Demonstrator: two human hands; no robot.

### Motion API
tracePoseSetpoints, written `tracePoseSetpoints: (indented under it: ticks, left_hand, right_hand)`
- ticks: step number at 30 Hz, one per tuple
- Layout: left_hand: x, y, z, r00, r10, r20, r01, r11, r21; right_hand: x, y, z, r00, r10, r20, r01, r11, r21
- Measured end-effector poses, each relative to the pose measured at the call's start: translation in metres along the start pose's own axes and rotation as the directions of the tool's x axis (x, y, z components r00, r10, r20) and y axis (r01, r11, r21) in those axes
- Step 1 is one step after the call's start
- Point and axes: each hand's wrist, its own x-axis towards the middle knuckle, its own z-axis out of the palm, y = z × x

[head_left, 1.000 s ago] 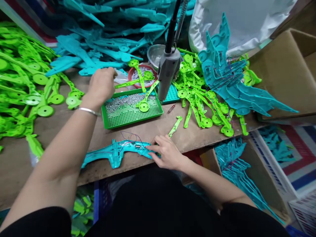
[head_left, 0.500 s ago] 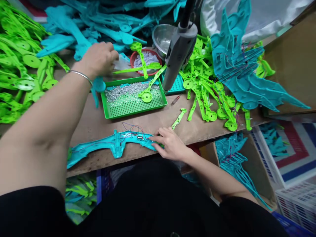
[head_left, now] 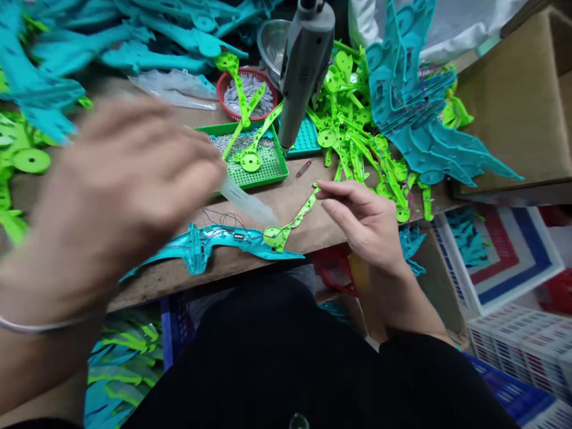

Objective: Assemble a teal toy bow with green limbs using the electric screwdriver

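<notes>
In the lower centre of the frame, a long teal plastic shell (head_left: 196, 249) with thin wires along it lies on the brown tabletop (head_left: 318, 234), near its front edge. A lime-green plastic limb piece (head_left: 304, 208) with a round disc end rests over the shell's right part, its narrow arm slanting up to the right. The right hand (head_left: 369, 223), right of centre, stands just beyond the shell's right end; its fingers are half bent, thumb and forefinger at the limb's narrow tip, though whether they pinch it cannot be told. The left hand (head_left: 129, 173), large and blurred at left, is curled round one end of a translucent whitish plastic piece (head_left: 248, 201), whose free end points down right, toward the limb's disc. That hand appears above and left of the shell, covering part of it from view. Behind, at upper centre, sits a green perforated plastic tray (head_left: 264, 180) of small metal parts.
</notes>
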Motion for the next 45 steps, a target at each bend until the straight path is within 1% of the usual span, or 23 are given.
tracePoseSetpoints:
  ticks: [1,2,4,5,7,9,11,14,16,17,18,19,20,21,22,23,24,26,28,30,35,39,45]
  left_hand:
    - [0.002,0.024,0.005,0.977,0.215,-0.009,-0.214,0.976,0.042]
    - [0.006,0.045,0.012,0.935,0.355,0.010,-0.355,0.933,0.052]
    - [0.018,0.073,0.026,0.892,0.451,0.036,-0.452,0.892,0.019]
    - [0.025,0.081,0.034,0.886,0.463,0.037,-0.463,0.886,-0.013]
    - [0.037,0.088,0.049,0.893,0.451,0.016,-0.447,0.889,-0.099]
    - [0.046,0.090,0.061,0.907,0.420,-0.020,-0.415,0.889,-0.193]
    - [0.053,0.093,0.069,0.922,0.385,-0.049,-0.384,0.884,-0.266]
    - [0.058,0.098,0.075,0.939,0.338,-0.059,-0.338,0.885,-0.320]
    - [0.053,0.099,0.077,0.946,0.305,-0.109,-0.324,0.893,-0.311]
    - [0.048,0.098,0.078,0.940,0.291,-0.176,-0.332,0.898,-0.289]
    - [0.041,0.097,0.080,0.928,0.267,-0.261,-0.334,0.905,-0.262]
    - [0.031,0.094,0.083,0.913,0.227,-0.340,-0.319,0.915,-0.246]
    - [0.021,0.091,0.087,0.896,0.167,-0.411,-0.288,0.924,-0.252]
    - [0.009,0.088,0.093,0.905,0.077,-0.418,-0.216,0.930,-0.297]
    - [-0.003,0.085,0.100,0.929,-0.011,-0.371,-0.134,0.922,-0.363]
    - [-0.015,0.082,0.108,0.951,-0.069,-0.302,-0.066,0.907,-0.416]
    - [-0.025,0.080,0.116,0.968,-0.089,-0.234,-0.024,0.897,-0.441]
    - [-0.041,0.078,0.132,0.986,-0.046,-0.162,-0.027,0.906,-0.423]
    - [-0.051,0.078,0.146,0.991,0.028,-0.134,-0.075,0.931,-0.359]
    - [-0.055,0.079,0.156,0.991,0.069,-0.118,-0.101,0.951,-0.293]
    - [-0.059,0.080,0.171,0.988,0.062,-0.144,-0.094,0.969,-0.228]
    - [-0.060,0.079,0.174,0.985,0.061,-0.158,-0.097,0.969,-0.229]
    - [-0.059,0.078,0.175,0.985,0.072,-0.158,-0.107,0.967,-0.229]
  right_hand:
    - [-0.001,-0.007,-0.001,0.996,-0.008,0.085,0.009,1.000,-0.007]
    - [-0.003,-0.012,-0.001,0.986,-0.014,0.165,0.017,1.000,-0.015]
    - [-0.007,-0.019,0.001,0.960,-0.005,0.279,0.015,0.999,-0.033]
    - [-0.009,-0.019,0.001,0.954,0.011,0.299,0.003,0.999,-0.048]
    - [-0.013,-0.017,0.001,0.956,0.061,0.286,-0.039,0.996,-0.084]
    - [-0.017,-0.013,0.000,0.967,0.098,0.234,-0.070,0.990,-0.125]
    - [-0.021,-0.009,0.001,0.982,0.100,0.158,-0.070,0.981,-0.181]
    - [-0.024,-0.003,0.005,0.996,0.068,0.052,-0.054,0.969,-0.240]
    - [-0.024,0.005,0.005,0.993,0.121,0.017,-0.116,0.980,-0.164]
    - [-0.024,0.011,0.004,0.983,0.182,0.013,-0.180,0.981,-0.072]
    - [-0.023,0.019,0.003,0.966,0.260,0.017,-0.260,0.964,0.048]
    - [-0.023,0.028,0.001,0.938,0.346,0.028,-0.346,0.921,0.180]
    - [-0.023,0.037,-0.001,0.901,0.431,0.052,-0.425,0.852,0.306]
    - [-0.023,0.047,-0.002,0.858,0.506,0.084,-0.493,0.766,0.413]
    - [-0.024,0.056,-0.002,0.814,0.568,0.122,-0.546,0.676,0.494]
    - [-0.026,0.064,-0.001,0.770,0.617,0.163,-0.590,0.590,0.551]
    - [-0.027,0.070,0.001,0.729,0.654,0.201,-0.624,0.514,0.589]
    - [-0.031,0.076,0.008,0.667,0.691,0.277,-0.672,0.399,0.624]
    - [-0.034,0.077,0.016,0.638,0.692,0.338,-0.703,0.343,0.623]
    - [-0.035,0.076,0.022,0.627,0.682,0.377,-0.723,0.329,0.608]
    - [-0.034,0.076,0.027,0.615,0.671,0.414,-0.748,0.329,0.576]
    - [-0.031,0.079,0.027,0.620,0.664,0.418,-0.754,0.357,0.552]
    - [-0.024,0.077,0.027,0.611,0.668,0.425,-0.769,0.374,0.519]
